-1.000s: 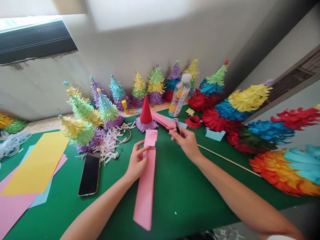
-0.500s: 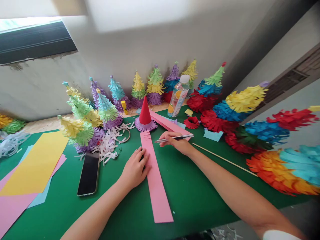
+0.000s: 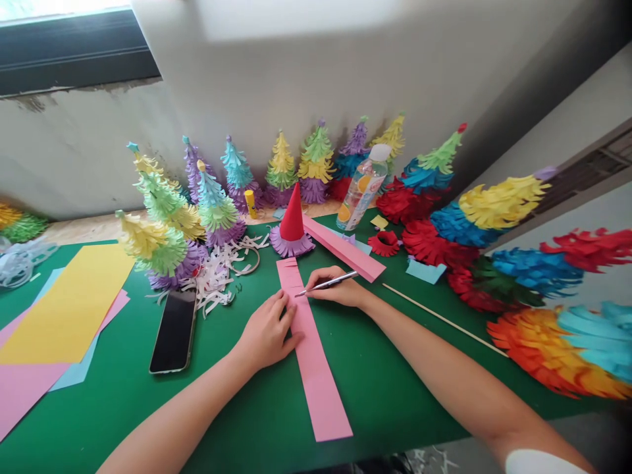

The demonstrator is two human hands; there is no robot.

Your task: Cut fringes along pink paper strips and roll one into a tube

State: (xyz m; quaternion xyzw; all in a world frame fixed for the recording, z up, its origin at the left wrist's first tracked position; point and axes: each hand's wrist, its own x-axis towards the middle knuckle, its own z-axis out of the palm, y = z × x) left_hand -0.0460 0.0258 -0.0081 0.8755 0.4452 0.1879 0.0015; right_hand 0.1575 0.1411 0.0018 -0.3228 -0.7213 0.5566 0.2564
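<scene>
A long pink paper strip runs toward me across the green tabletop, with several short slits across its far end. My left hand lies on the strip's left edge, fingers spread and pressing it down. In my right hand is a slim silver craft knife, pinched like a pen, its tip touching the strip just beyond my left fingers. Past the strip's far end stands a red paper cone with a fringed purple band around its base. A folded pink strip lies to its right.
Fringed paper trees line the wall and the right side. A bottle, a red fringed ring and a thin stick are to the right. Leftward lie a phone, white paper shreds and coloured sheets.
My right hand has moved left and nearer, bringing the craft knife's tip from beside the strip onto it. My left hand still holds the strip down. The view has shifted slightly.
</scene>
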